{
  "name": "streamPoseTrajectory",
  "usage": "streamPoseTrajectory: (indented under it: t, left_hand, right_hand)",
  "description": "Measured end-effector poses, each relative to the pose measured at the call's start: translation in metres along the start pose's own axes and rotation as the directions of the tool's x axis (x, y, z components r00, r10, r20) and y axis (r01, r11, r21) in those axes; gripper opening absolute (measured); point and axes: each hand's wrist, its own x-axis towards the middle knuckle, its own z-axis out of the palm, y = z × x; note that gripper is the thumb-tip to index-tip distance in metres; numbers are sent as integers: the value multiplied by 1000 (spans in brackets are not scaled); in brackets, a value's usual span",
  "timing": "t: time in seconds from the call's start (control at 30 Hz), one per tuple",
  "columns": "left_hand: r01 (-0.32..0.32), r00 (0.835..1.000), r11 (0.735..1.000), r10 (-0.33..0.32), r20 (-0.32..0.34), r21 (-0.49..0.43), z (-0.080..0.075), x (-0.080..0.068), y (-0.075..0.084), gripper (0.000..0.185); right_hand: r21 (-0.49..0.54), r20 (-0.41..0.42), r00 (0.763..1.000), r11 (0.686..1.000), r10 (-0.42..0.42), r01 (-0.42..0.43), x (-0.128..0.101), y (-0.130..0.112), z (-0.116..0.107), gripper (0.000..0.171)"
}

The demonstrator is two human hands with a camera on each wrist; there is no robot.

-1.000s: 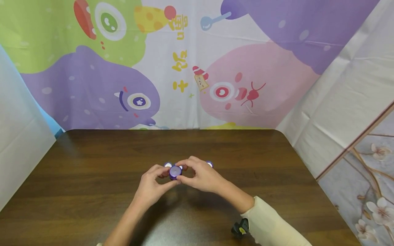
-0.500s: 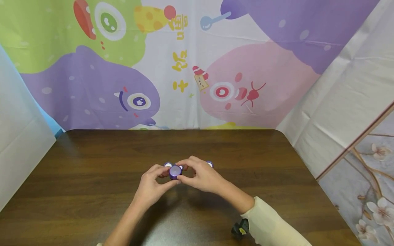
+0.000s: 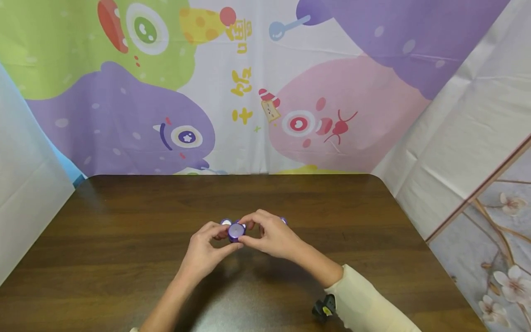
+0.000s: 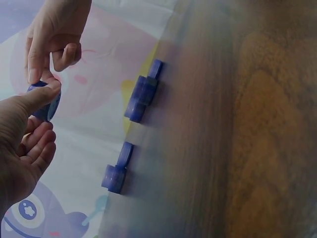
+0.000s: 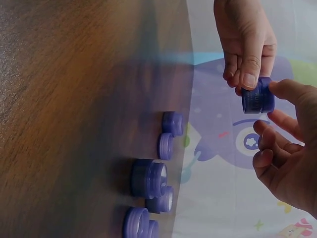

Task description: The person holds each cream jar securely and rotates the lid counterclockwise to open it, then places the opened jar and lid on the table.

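A small purple lidded jar [image 3: 236,232] is held above the table between both hands, its round, flat lid facing up in the head view. My left hand [image 3: 204,249] pinches it from the left, thumb and fingers around the lower body. From the opposite side, my right hand [image 3: 271,236] grips the lid end with thumb and index finger. In the right wrist view the jar [image 5: 257,96] shows a dark body, with the right thumb against its upper part. Its other right fingers are loosely bent.
Behind the hands, several purple jars and lids stand on the brown wooden table [image 3: 124,221]; one is a dark jar [image 5: 143,177], another a round purple piece [image 3: 226,222]. A black device [image 3: 323,308] hangs by the right sleeve. A cartoon-printed curtain [image 3: 249,152] borders the table's far edge.
My right thumb and index finger have shifted slightly to the right on the lid. The jar and my left hand stay nearly in place.
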Motion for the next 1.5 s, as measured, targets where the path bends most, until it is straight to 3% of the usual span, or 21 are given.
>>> streamPoseTrajectory:
  t: [0.4, 0.63, 1.27, 1.5]
  left_hand:
    - [-5, 1000, 1000, 5, -14, -1, 0, 1, -1, 34]
    - [14, 1000, 1000, -14, -11, 6, 1, 1, 0, 34]
    - [-9, 1000, 1000, 9, -9, 18, 0, -1, -1, 34]
    - [-14, 1000, 1000, 14, -8, 14, 0, -1, 0, 34]
  right_hand:
    - [17, -16, 999, 999, 40, -39, 1, 2, 3, 37]
    - [-6, 0, 1000, 1000, 22, -22, 0, 3, 3, 36]
    - [4, -6, 1000, 1000, 13, -13, 0, 3, 3, 40]
    - [9, -8, 1000, 1000, 12, -12, 1, 1, 3, 34]
